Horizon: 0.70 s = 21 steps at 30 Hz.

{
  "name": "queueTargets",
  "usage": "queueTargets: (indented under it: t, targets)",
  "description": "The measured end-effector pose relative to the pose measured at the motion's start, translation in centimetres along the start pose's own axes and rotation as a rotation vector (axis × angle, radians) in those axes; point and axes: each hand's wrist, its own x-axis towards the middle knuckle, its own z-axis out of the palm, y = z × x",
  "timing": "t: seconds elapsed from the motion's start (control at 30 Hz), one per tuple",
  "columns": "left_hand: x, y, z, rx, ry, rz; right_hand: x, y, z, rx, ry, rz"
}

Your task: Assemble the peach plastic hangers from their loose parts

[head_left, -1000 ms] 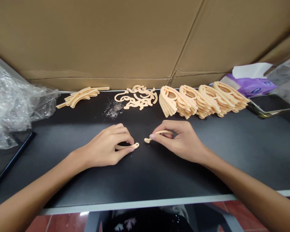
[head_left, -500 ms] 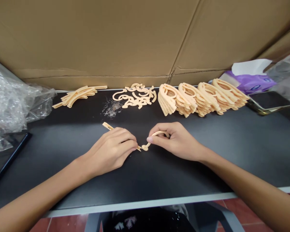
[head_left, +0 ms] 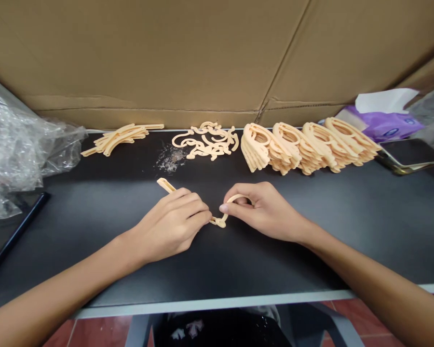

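Cream strips [head_left: 166, 185] [head_left: 234, 197] in curled hands [head_left: 177, 220] [head_left: 263, 212]

One camera, worn on the person's head, is looking forward and down from above the pale grey near edge [head_left: 217, 304] of the flat black tabletop [head_left: 311, 270]. It is facing the tall brown cardboard wall [head_left: 159, 53] beyond. The bare left hand [head_left: 177, 220] and bare right hand [head_left: 265, 212] are sitting near the middle of its view, at close range, while red floor tiles [head_left: 101, 332] are showing below.
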Motion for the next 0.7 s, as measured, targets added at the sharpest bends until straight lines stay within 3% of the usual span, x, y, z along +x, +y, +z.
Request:
queueTargets:
  t: [0.5, 0.7]
  targets:
    - [-0.1, 0.0, 0.1, -0.037, 0.027, 0.012, 1.9, -0.6, -0.2, -0.138, -0.114, -0.047]
    - [-0.2, -0.1, 0.1, -0.014, 0.026, 0.000, 2.8, -1.2, -0.3, -0.253, -0.149, -0.126]
